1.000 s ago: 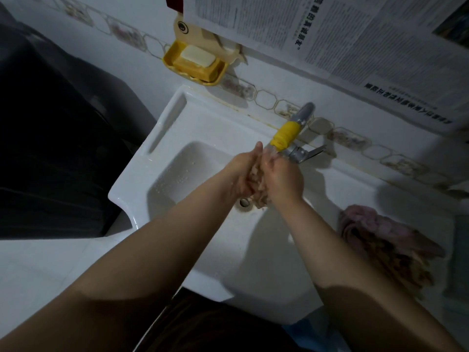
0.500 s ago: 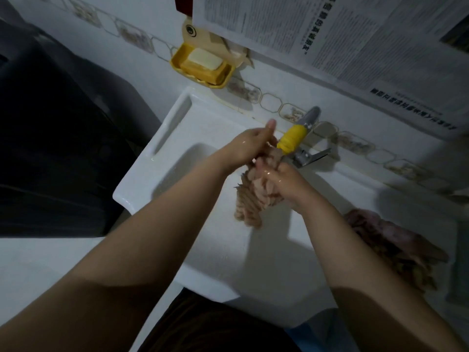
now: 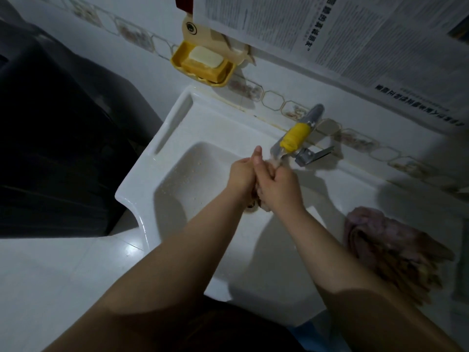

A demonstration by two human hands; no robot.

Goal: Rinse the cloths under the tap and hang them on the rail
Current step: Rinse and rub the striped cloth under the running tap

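Note:
My left hand (image 3: pixel 241 175) and my right hand (image 3: pixel 278 185) are pressed together over the white sink (image 3: pixel 177 138), just below the tap (image 3: pixel 295 137) with its yellow wrap. Between the palms they squeeze a pale pinkish cloth (image 3: pixel 261 203); only small bits of it show at the fingertips and under the wrists. A second pile of cloths (image 3: pixel 385 240), pink and tan, lies on the sink's right ledge. No rail is in view.
A yellow soap dish (image 3: pixel 203 63) with a bar of soap hangs on the tiled wall above the sink's left corner. Newspaper sheets (image 3: pixel 342 34) cover the wall upper right. A dark bulky object (image 3: pixel 50 135) fills the left side.
Half a second ago the cloth hung loose below my hands; now both hands have closed around it and moved lower over the drain, squeezing it together.

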